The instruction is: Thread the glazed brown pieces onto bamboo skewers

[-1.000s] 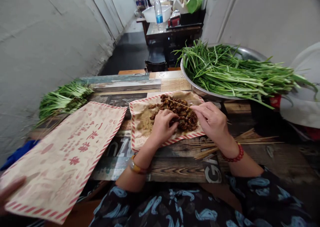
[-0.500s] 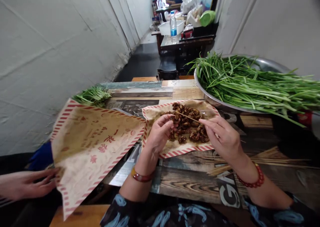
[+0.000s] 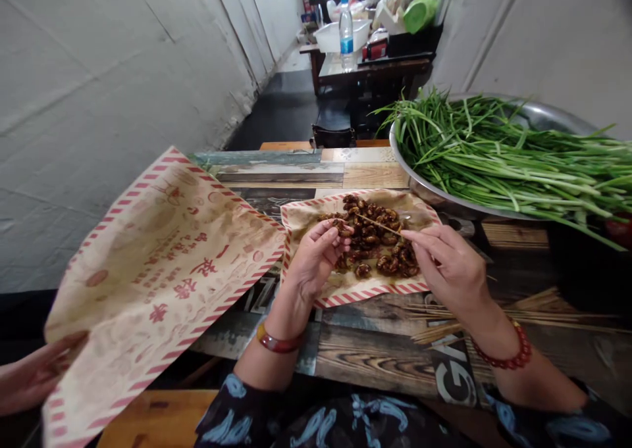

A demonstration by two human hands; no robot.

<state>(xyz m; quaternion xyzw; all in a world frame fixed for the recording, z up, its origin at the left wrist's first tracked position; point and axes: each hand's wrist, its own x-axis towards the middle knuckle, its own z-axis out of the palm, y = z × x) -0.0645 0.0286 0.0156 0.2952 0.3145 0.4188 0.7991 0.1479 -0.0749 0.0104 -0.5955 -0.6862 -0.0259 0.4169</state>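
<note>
Dark brown glossy pieces (image 3: 372, 231), apparently insect pupae, lie heaped on a red-striped paper sheet (image 3: 340, 298). My left hand (image 3: 316, 254) is closed, pinching one brown piece over the heap's left side. A thin wooden skewer (image 3: 379, 224) is held between the thumb and fingers of my right hand (image 3: 447, 260), its tip pointing left above the heap. The skewer tip and the pinched piece are apart. More skewers (image 3: 444, 323) lie on the wood-patterned table (image 3: 375, 362), below and beside my right hand.
Another person's hand (image 3: 44, 369) holds a large printed paper sheet (image 3: 172, 264) at the left. A metal bowl (image 3: 419, 188) of long green stalks (image 3: 508, 152) stands at the right. Beyond the table are a chair (image 3: 333, 135) and another table with a bottle (image 3: 345, 37).
The other person's paper has shifted left and opened wider, covering most of the greens behind it. My view has tilted slightly down; my hands keep their grips, the skewer tip a little farther from the pinched piece.
</note>
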